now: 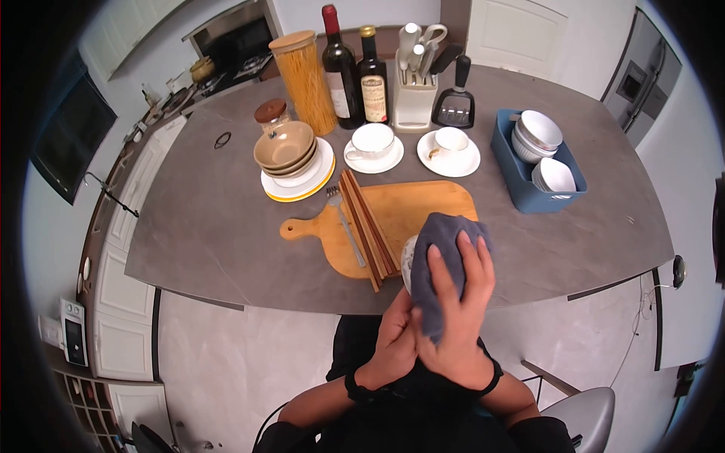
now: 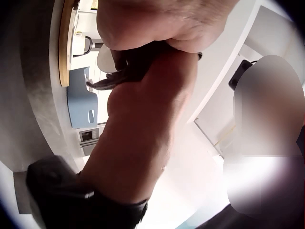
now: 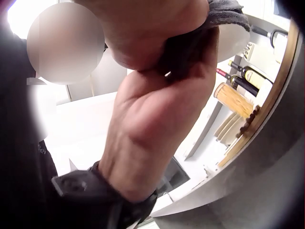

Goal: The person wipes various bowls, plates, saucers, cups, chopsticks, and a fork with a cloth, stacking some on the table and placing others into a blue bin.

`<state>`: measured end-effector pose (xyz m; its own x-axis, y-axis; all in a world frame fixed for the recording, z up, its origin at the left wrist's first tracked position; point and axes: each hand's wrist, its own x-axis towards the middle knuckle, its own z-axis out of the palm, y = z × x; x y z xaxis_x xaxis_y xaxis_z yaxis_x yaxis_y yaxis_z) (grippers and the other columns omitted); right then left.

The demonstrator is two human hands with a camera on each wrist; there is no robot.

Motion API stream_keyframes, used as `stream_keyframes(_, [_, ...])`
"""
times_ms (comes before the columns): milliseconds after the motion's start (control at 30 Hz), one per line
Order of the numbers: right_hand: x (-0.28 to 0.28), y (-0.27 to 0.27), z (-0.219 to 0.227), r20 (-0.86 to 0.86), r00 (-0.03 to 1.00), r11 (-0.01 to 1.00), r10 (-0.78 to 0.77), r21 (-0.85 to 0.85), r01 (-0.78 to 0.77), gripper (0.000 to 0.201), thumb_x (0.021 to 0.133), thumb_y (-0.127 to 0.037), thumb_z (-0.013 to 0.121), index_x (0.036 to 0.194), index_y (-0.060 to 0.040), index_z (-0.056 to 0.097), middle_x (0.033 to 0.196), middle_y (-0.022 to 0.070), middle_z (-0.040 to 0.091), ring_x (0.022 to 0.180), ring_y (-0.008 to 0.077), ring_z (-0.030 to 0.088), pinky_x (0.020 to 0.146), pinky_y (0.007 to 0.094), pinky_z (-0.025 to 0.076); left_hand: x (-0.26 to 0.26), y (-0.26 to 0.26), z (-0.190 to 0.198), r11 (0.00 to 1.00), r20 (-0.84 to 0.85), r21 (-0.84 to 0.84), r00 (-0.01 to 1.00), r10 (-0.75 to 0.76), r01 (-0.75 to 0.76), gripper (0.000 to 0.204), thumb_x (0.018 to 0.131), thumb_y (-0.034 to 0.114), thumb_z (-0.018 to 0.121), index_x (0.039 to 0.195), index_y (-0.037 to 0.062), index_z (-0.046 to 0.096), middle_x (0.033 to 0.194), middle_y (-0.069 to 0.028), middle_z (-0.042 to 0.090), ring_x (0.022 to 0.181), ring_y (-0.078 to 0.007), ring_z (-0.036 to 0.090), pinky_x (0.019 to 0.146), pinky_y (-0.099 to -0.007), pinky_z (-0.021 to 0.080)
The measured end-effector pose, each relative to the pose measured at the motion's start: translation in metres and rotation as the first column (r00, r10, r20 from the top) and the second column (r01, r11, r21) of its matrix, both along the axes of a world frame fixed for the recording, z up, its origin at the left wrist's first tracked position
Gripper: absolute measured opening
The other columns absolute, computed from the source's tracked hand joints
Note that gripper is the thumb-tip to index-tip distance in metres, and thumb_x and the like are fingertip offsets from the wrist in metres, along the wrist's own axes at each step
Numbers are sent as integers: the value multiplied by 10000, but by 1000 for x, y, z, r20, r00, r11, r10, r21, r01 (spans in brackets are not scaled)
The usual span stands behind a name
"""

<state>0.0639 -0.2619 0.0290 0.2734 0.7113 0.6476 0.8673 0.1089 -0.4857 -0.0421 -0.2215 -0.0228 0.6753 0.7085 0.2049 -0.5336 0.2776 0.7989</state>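
Observation:
A dark grey cloth [image 1: 438, 279] covers most of a white bowl [image 1: 408, 264], whose patterned side shows at the left in the head view. My right hand [image 1: 457, 325] grips the cloth from above, fingers spread and bent over it. Below and to the left, my left hand [image 1: 393, 340] holds the bowl low down, its fingers largely hidden. In the right wrist view, the white bowl [image 3: 233, 43] sticks out under the cloth [image 3: 226, 14], beyond both hands. The left wrist view shows part of the cloth [image 2: 107, 83] between the hands.
A cutting board [image 1: 442, 198] bears chopsticks [image 1: 370, 226] and a fork [image 1: 349, 230]. Behind stand stacked bowls [image 1: 283, 147], two cups on saucers, bottles [image 1: 341, 83], a pasta jar [image 1: 306, 83] and a knife block [image 1: 414, 106]. A blue basket [image 1: 529, 185] holds bowls at right.

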Motion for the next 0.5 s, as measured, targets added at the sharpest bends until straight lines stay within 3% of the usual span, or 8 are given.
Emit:
stream_keyframes(67, [21,12,-2,-121,990,994,68,95,-57,522,858,-186,636,1336,18,594,1405,260,519,1299,480,481,1123,574,346,-1,8,3,998,-30,59,999,15,-13,532,1101,228,454,1554,-4,302,1491,-90,482,1356,-152,465,1114,-297,377])
stream_keyframes(167, [31,21,-11,-280,941,965,188,230,-124,449,924,-178,597,1300,67,595,1345,274,562,1256,483,531,1097,555,394,-4,17,6,996,-44,84,999,-1,5,485,1096,225,473,1500,-29,391,1427,-87,538,1314,-153,495,1103,-296,371])
stream_keyframes(233, [26,22,-16,-165,978,956,126,283,-75,430,990,-216,550,1280,99,590,1300,281,591,1244,491,549,1084,547,415,-4,18,4,999,32,33,999,39,-40,475,1096,226,473,1487,-34,400,1390,-83,559,1273,-150,518,1080,-297,387])
stream_keyframes(267, [22,18,-21,-115,990,958,81,284,-45,443,994,-235,557,1279,103,590,1298,282,594,1251,493,547,1083,547,417,-4,16,9,999,74,-35,997,34,-31,531,1079,195,493,1511,-65,327,1499,-155,476,1365,-262,495,1159,-434,368])
stream_keyframes(300, [20,15,-23,-62,997,957,34,290,-15,457,998,-254,563,1278,106,590,1297,283,597,1258,495,544,1082,547,419,-3,15,16,999,79,-25,997,23,-21,531,1079,195,493,1511,-65,327,1499,-155,476,1365,-262,495,1159,-434,368])
stream_keyframes(367, [23,3,-21,-77,997,966,19,258,1,521,1033,-339,537,1277,119,584,1266,284,616,1229,484,574,1064,524,438,-2,13,25,982,-16,106,988,156,-153,426,1094,238,480,1424,-31,465,1278,-52,600,1120,-113,559,964,-277,437])
stream_keyframes(433, [22,-12,-28,-479,860,953,177,301,-29,626,1054,-452,484,1272,127,582,1264,269,628,1211,441,602,1050,495,450,-14,20,20,945,-74,239,967,246,-222,357,1083,200,494,1347,-38,526,1206,-86,641,1073,-138,608,957,-299,454])
stream_keyframes(500, [17,-29,-15,-833,529,979,162,203,19,760,1063,-596,358,1410,73,463,1410,200,548,1299,271,551,1106,434,415,-28,28,32,793,-489,602,742,458,-94,304,1047,141,531,1280,-51,566,1138,-149,669,1068,-199,654,966,-312,461])
